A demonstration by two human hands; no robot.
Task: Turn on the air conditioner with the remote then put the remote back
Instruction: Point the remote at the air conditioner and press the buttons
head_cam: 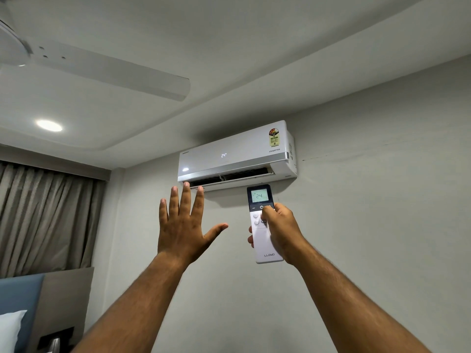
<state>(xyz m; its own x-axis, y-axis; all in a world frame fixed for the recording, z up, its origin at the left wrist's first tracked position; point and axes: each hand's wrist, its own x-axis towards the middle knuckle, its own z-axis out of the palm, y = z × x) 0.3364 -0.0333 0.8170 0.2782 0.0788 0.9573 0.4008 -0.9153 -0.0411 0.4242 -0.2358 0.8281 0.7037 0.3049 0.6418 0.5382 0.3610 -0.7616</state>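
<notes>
A white wall air conditioner (237, 154) hangs high on the grey wall; its front panel shows a lit "24" and the lower flap stands open. My right hand (281, 230) grips a white remote (262, 240) upright below the unit's right half. The remote's screen reads 24, and my thumb rests on the buttons just under the screen. My left hand (182, 225) is raised with fingers spread, palm facing the unit, its fingertips just below the left end of the vent. It holds nothing.
A white ceiling fan (102, 70) spans the upper left, and a round ceiling light (49, 125) glows beneath it. Beige curtains (43, 215) hang at the left. A blue headboard (20, 294) and a white pillow (10, 329) fill the lower left corner.
</notes>
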